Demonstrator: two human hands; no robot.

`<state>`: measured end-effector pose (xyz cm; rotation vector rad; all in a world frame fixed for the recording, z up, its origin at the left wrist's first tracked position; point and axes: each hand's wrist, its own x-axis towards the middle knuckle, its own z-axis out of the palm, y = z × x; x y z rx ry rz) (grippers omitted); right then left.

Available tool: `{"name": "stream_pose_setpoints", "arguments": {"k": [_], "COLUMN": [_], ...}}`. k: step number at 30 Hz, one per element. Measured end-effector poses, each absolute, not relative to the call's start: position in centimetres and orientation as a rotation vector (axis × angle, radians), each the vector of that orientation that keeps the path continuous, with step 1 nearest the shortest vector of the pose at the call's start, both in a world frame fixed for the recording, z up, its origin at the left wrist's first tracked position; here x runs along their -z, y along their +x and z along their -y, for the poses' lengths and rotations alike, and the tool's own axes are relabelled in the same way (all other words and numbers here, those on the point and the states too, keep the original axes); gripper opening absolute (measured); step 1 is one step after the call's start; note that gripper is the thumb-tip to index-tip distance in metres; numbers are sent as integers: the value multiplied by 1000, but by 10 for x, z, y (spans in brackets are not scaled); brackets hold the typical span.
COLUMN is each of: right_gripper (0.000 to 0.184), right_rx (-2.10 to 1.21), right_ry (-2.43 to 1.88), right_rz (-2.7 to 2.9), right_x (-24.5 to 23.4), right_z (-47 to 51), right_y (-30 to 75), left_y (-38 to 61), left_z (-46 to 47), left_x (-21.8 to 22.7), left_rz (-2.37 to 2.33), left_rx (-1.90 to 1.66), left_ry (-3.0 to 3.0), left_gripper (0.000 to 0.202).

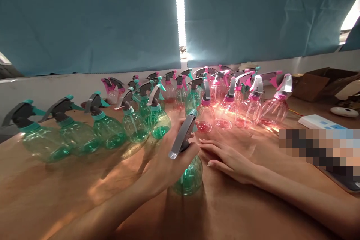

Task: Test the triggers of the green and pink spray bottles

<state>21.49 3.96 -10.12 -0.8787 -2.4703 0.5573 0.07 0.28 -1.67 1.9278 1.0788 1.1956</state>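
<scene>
My left hand [165, 161] is wrapped round the neck and spray head of a green spray bottle [189, 178] that stands on the brown table [56, 195]; its grey trigger sticks out over my fingers. My right hand [227, 157] lies flat on the table just right of that bottle, fingers stretched out and holding nothing. Behind them stands a row of green spray bottles [109, 131] on the left and a row of pink spray bottles [253, 110] on the right, with more of both behind.
A white device with blue labels [317, 122] and a blurred-out flat object [320, 150] lie at the right. A cardboard box [315, 82] and a small white round thing [344, 111] sit at the back right. Blue cloth hangs along the wall.
</scene>
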Motion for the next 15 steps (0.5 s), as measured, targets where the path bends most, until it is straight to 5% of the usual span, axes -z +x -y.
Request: {"name": "stream_pose_setpoints", "arguments": {"k": [15], "right_gripper": [69], "right_rx": [-489], "right_ry": [-970], "right_rz": [2586], "right_x": [104], "right_z": [-40], "right_y": [221], "left_y": [5], "left_z": [1], "left_x": [2], "left_rz": [-1085], "left_rx": [-1069], "left_ry": [1982], "left_gripper": [33]}}
